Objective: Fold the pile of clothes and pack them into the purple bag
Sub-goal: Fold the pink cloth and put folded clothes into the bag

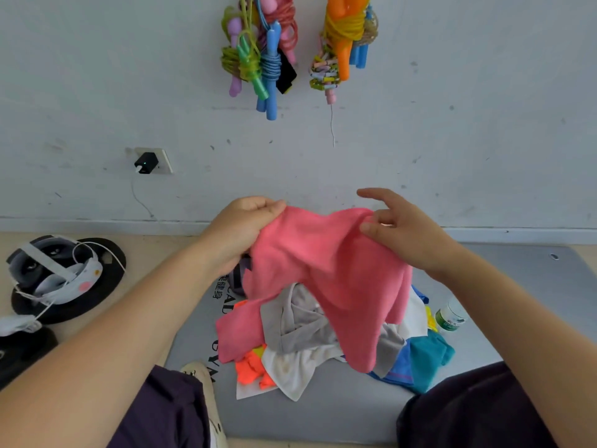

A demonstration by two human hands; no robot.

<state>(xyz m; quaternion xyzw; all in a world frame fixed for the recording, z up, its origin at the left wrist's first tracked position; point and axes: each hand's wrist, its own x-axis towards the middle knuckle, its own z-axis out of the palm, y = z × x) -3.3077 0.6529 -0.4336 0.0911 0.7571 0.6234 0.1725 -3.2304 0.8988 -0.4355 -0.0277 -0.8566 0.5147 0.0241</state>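
Held up in the centre of the frame: a pink cloth (326,270), lifted above the pile of clothes (323,344) on the grey mat (310,412).

Left hand (245,227), centre-left: grip clenched on the cloth's upper left corner, fingers curled round the bunched edge. Right hand (403,231), centre-right: thumb and middle fingers pinching the opposite upper edge, index finger stretched out straight and clear of the fabric (a lighter hold than the left, by the look of it).

Top edge of the pink cloth running left to right between the two hands, sagging a little in the middle. Body of the cloth hanging down and toward the lower right of the frame, its lowest tip draped over the grey and white garments in the pile. A second pink piece lower left in the pile; cannot tell whether joined to the held one.

Long axis of the cloth, then, roughly vertical in the picture, hanging from both hands at about equal height, neither hand clearly nearer. Probably the step in hand: spreading the piece out flat before the first fold. Likely to turn on drawing the two corners apart to take the sag out.

Purple bag: not clearly in view (a dark purplish shape just behind the left hand, too hidden to name).

Small green-labelled jar (450,316) at the right edge of the pile.
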